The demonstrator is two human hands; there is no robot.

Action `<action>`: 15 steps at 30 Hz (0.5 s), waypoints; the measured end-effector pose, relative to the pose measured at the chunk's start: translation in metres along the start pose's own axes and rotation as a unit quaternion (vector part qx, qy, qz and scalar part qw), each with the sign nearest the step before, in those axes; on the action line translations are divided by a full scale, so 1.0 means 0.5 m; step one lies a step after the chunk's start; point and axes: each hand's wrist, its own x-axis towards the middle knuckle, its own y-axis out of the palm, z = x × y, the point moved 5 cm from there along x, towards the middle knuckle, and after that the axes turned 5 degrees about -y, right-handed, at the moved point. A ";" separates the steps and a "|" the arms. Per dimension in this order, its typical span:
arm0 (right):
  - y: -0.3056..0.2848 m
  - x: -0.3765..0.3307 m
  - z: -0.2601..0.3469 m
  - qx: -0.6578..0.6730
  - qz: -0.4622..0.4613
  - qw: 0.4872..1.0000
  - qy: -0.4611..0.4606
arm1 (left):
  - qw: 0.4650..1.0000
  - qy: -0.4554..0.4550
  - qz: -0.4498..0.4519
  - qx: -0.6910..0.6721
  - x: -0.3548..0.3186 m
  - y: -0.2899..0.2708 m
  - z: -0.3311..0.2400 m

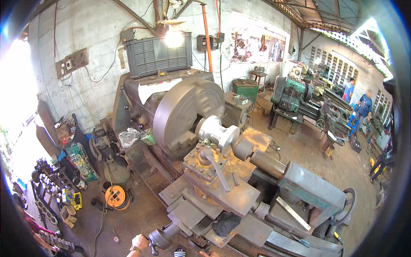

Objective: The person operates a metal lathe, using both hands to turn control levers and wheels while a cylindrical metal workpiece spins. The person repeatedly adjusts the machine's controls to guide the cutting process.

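My hands: the left hand (pixel 140 242) is gripping the lathe's handwheel (pixel 159 239); the right hand is barely showing, grip unclear. The workpiece (pixel 217 130) is sitting chucked, cutting apparently still ahead.

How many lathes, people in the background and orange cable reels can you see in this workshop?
Lathes: 2, the large grey lathe and the green lathe
People in the background: 2, one and another
Orange cable reel: 1
Total: 5
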 end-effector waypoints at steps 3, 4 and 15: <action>0.001 0.008 -0.002 0.003 0.002 1.000 -0.006 | 1.000 -0.001 0.019 0.012 0.004 0.007 0.003; 0.000 0.005 -0.002 0.006 0.004 1.000 -0.008 | 1.000 -0.011 0.017 0.007 0.005 0.010 0.005; 0.000 0.021 0.017 0.019 0.016 0.999 -0.029 | 1.000 0.013 0.008 0.009 0.006 0.014 0.008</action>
